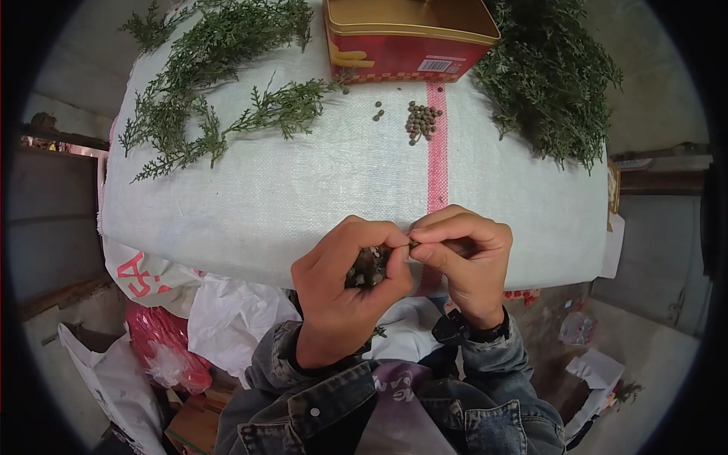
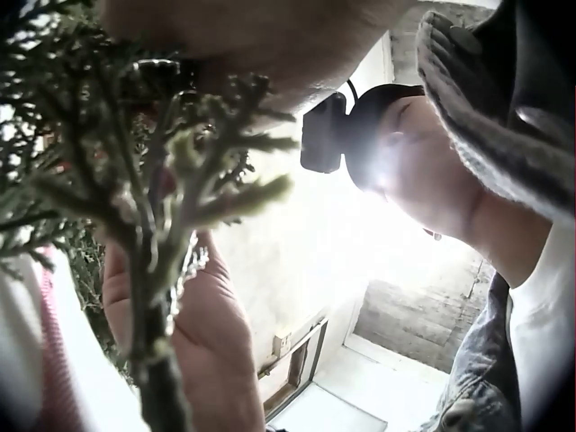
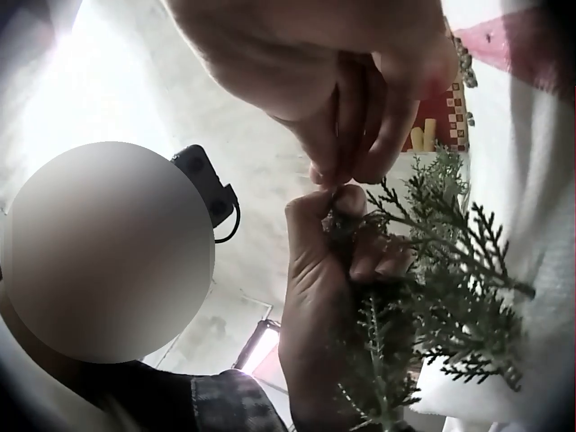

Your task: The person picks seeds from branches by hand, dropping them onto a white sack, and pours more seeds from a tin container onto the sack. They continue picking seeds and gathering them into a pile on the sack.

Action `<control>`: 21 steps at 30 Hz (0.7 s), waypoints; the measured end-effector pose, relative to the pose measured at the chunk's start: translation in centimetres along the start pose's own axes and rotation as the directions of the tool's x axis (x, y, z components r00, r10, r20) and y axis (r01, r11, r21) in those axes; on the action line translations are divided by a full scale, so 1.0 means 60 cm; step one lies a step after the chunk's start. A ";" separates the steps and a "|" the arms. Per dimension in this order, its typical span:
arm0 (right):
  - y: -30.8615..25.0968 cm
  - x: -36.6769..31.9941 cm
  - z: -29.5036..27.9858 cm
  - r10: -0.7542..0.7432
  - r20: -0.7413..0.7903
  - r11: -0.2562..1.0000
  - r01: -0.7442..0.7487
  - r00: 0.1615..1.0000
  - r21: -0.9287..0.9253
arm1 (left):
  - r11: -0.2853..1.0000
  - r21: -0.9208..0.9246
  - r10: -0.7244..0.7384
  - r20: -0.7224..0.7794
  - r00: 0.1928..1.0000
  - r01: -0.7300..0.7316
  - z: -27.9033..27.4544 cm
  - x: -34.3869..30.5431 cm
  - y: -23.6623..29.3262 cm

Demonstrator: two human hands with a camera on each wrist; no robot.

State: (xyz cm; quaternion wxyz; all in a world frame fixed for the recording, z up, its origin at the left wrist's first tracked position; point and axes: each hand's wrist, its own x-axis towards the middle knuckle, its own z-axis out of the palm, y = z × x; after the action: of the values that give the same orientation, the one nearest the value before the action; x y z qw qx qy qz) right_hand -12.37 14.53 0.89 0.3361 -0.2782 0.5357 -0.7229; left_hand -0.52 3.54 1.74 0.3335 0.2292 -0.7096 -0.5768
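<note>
My left hand (image 1: 334,299) grips a leafy evergreen sprig (image 3: 450,270), probably cypress, its greenery spreading past the palm in the right wrist view. In the left wrist view its forked stem stands close to the camera. Thumb and forefinger of my right hand (image 1: 478,265) pinch at a small dark green bit right by the left fingertips; I cannot tell whether it is a seed cone or a leaf tip. Beyond the hands, a cluster of small round brownish-green seed cones (image 1: 422,121) lies on the white woven sack (image 1: 303,189), near its pink stripe.
A red tin box (image 1: 402,54) with a gold inside stands at the far edge. Loose evergreen branches (image 1: 220,57) lie at left, and a thicker evergreen pile (image 1: 550,83) at right. Below left are a red plastic bag (image 1: 159,337) and a white bag (image 1: 235,318).
</note>
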 end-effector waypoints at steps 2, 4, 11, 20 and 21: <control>-0.009 0.001 0.000 -0.018 0.010 0.995 0.019 1.000 -0.094 | 1.000 0.003 -0.007 0.012 1.000 0.007 -0.004 0.002 0.001; -0.010 0.002 -0.002 -0.025 0.018 0.990 0.027 1.000 -0.138 | 1.000 0.013 -0.023 0.038 0.999 0.022 -0.008 0.003 0.002; -0.008 0.006 0.004 -0.074 0.063 0.986 0.083 0.995 -0.142 | 0.976 -0.137 -0.164 0.070 0.984 0.172 -0.019 -0.001 0.005; 0.007 0.002 0.005 -0.059 0.015 0.996 0.060 0.998 -0.069 | 0.906 -0.339 -0.234 0.097 0.967 0.253 -0.010 0.003 -0.005; 0.009 0.002 0.004 -0.061 0.018 0.996 0.062 0.998 -0.069 | 0.906 -0.339 -0.235 0.097 0.967 0.254 -0.013 0.003 -0.006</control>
State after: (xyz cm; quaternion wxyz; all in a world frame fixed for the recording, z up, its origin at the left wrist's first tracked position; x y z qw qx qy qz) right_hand -12.15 14.18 0.44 0.3078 -0.3118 0.5491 -0.7116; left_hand -0.08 2.82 1.51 0.2746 0.2377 -0.5706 -0.7366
